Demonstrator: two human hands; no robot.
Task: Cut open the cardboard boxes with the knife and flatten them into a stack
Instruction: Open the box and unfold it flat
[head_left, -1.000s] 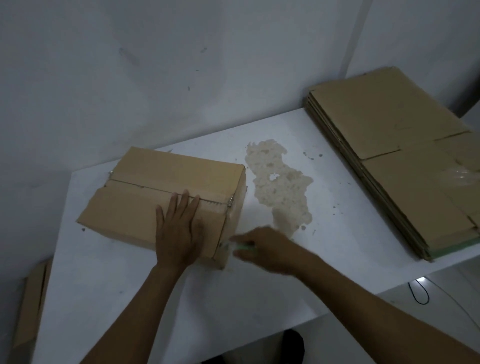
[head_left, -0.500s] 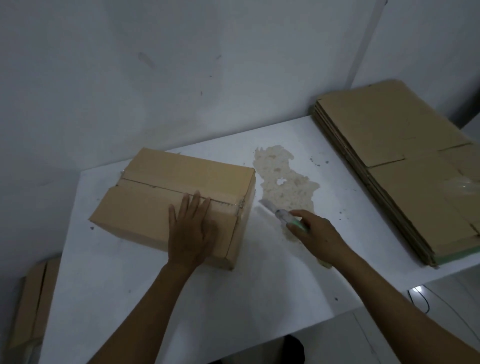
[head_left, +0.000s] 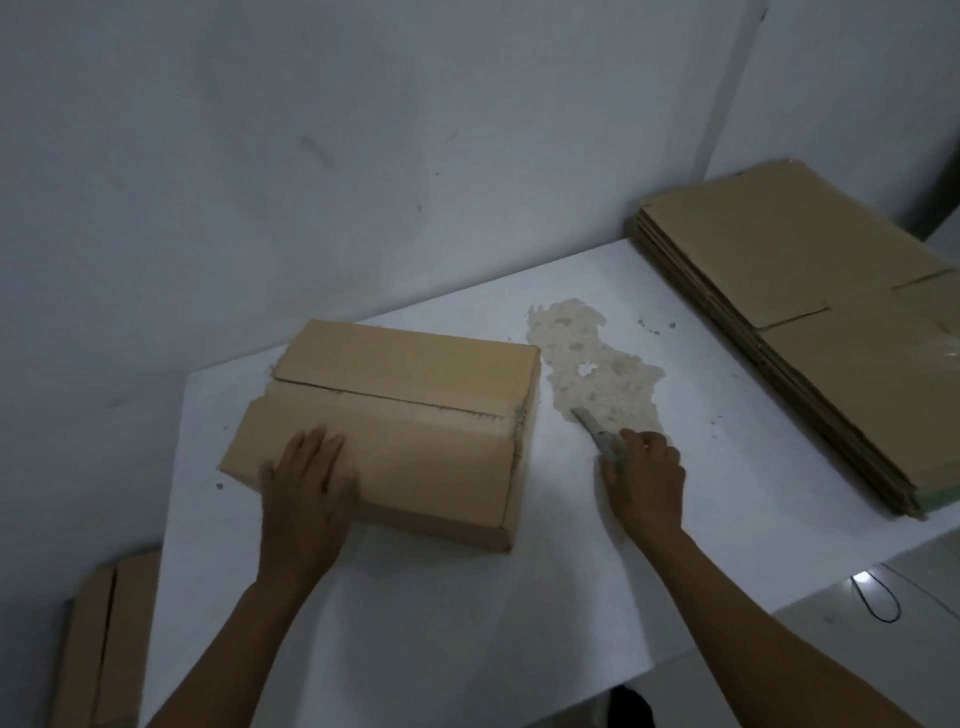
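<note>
A closed brown cardboard box lies on the white table, its top seam slit along the middle. My left hand rests flat on the near left part of the box top, fingers spread. To the right of the box, my right hand holds a utility knife low over the table, blade pointing away to the upper left, apart from the box. A stack of flattened cardboard boxes lies at the table's right end.
A rough patch of peeled surface marks the table behind the knife. A grey wall runs close behind the table. Another cardboard box stands on the floor at the lower left. A black cable lies on the floor at the right.
My right hand drew the knife away from the box's right end and moved right, settling beside the box. My left hand slid left along the box top.
</note>
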